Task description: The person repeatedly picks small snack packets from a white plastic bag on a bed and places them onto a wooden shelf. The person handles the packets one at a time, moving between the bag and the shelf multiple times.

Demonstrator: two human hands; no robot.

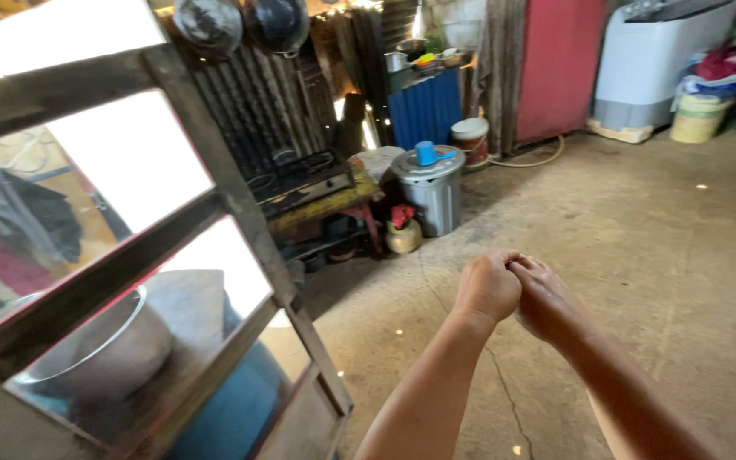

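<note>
A: What are the two hands doing?

B: The left hand point(488, 288) is curled into a loose fist and the right hand point(542, 298) presses against it, fingers together. The grip of each is closed on the other hand. I cannot tell if anything small is between them.

A: Where are they in the scene?

B: They are held out over the bare concrete floor point(641, 255), in the near middle, above a thin crack.

A: What is nearest to them?

B: To the left and a little farther stands a grey metal bin point(432, 198) with a blue cup point(426, 153) on its lid. Just beside it, low on the floor, is a small yellow pot with a red top point(403, 232).

A: And further out?

B: A gas stove point(300, 179) sits on a low counter at the left. Very near on the left is a wooden frame point(215, 179), and behind it a metal bowl point(108, 349). Far right there is a white washing machine point(658, 60).
</note>
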